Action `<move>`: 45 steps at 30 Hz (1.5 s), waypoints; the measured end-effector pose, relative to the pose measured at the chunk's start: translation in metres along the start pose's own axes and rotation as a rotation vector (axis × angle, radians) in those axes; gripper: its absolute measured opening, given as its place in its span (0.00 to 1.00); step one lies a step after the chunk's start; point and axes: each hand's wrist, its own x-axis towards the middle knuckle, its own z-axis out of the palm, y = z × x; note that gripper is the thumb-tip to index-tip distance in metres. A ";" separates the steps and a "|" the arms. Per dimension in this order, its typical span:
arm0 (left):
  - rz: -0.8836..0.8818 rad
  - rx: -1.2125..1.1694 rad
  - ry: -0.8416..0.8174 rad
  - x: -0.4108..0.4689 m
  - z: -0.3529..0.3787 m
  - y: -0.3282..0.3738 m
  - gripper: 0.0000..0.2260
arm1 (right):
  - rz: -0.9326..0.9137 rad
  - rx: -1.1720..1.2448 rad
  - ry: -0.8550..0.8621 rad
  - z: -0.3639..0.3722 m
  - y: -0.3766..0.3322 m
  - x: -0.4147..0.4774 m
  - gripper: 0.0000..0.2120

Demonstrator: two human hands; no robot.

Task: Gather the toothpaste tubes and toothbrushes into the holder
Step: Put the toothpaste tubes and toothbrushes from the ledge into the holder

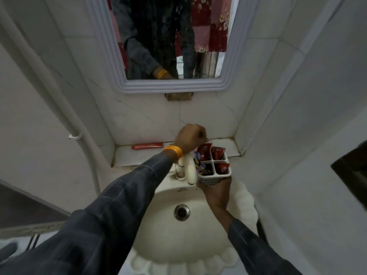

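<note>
My right hand (215,190) grips a white four-compartment holder (213,178) from below, above the sink's back edge. Red toothpaste tubes (217,153) stand in its compartments, and a colourful item pokes out at its left side. My left hand (189,137), with an orange band at the wrist, is closed in a fist just above the holder's back rim; something small and white shows at its fingertips, but I cannot tell what it is. One more red toothpaste tube (147,145) lies flat on the tiled ledge to the left.
A white tap (188,171) stands just left of the holder. The cream sink (244,197) with its drain (182,212) lies below. A framed mirror (172,84) hangs on the wall above. A white pipe (79,126) runs down the left wall.
</note>
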 end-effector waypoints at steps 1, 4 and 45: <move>-0.068 -0.001 0.038 -0.002 -0.005 -0.019 0.07 | -0.016 0.005 -0.009 -0.002 0.001 0.001 0.48; -0.290 0.110 0.011 -0.019 -0.013 -0.087 0.12 | -0.032 -0.027 -0.010 -0.001 0.006 0.002 0.53; 0.127 -0.006 -0.208 -0.015 0.006 0.043 0.13 | 0.026 -0.024 -0.021 0.002 -0.002 -0.005 0.56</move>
